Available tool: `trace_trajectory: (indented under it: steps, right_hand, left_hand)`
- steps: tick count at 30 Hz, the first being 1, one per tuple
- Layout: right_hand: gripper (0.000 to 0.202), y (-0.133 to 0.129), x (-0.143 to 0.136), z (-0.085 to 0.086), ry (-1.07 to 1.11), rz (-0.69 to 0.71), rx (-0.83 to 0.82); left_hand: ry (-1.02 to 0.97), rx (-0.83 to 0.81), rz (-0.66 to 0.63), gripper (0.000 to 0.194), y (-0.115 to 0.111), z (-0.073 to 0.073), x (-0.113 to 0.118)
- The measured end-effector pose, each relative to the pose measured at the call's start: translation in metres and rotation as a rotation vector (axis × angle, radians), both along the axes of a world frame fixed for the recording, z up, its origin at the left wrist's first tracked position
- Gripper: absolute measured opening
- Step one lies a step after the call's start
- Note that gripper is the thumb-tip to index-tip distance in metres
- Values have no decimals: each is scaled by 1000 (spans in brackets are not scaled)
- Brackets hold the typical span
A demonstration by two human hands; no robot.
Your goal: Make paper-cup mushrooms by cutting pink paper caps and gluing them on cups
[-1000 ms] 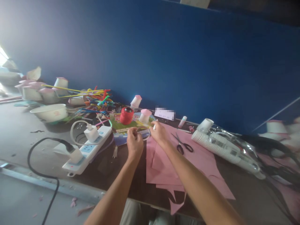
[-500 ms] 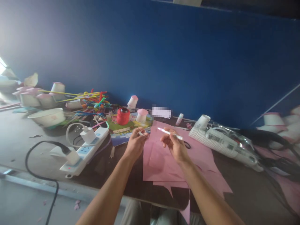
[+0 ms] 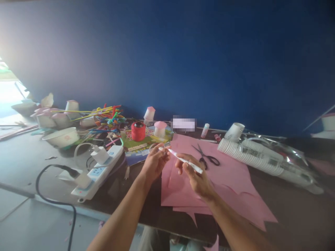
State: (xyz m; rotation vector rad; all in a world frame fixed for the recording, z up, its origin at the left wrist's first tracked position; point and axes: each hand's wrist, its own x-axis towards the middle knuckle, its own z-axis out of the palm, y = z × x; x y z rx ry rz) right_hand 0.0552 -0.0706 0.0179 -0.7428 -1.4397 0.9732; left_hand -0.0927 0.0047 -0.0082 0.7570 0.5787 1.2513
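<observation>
Head view: the right hand (image 3: 196, 176) pinches a white pen (image 3: 190, 164) above the pink paper (image 3: 180, 188). The pen is long and slants, its pink tip pointing up and left at the left hand (image 3: 155, 163), its white end down and right. The left hand's fingers pinch a small white thing (image 3: 161, 149). Black scissors (image 3: 205, 157) lie on the paper.

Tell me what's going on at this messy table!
Someone's right hand holds a white pen, its pink end pointing toward the left hand. That hand pinches a small pale thing, too tiny to make out. Open scissors lie on pink paper, and a pink-topped cup stands near a red spool.
</observation>
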Motion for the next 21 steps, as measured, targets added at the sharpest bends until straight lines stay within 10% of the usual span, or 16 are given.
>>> trace_trajectory:
  steps: [8, 21]
  right_hand:
    - [29, 19, 9, -11, 287, -135, -106]
    - [33, 26, 12, -14, 158, -203, -183]
  left_hand:
    - [624, 300, 94, 19, -7, 2, 6]
    - [666, 279, 79, 16, -1, -14, 14]
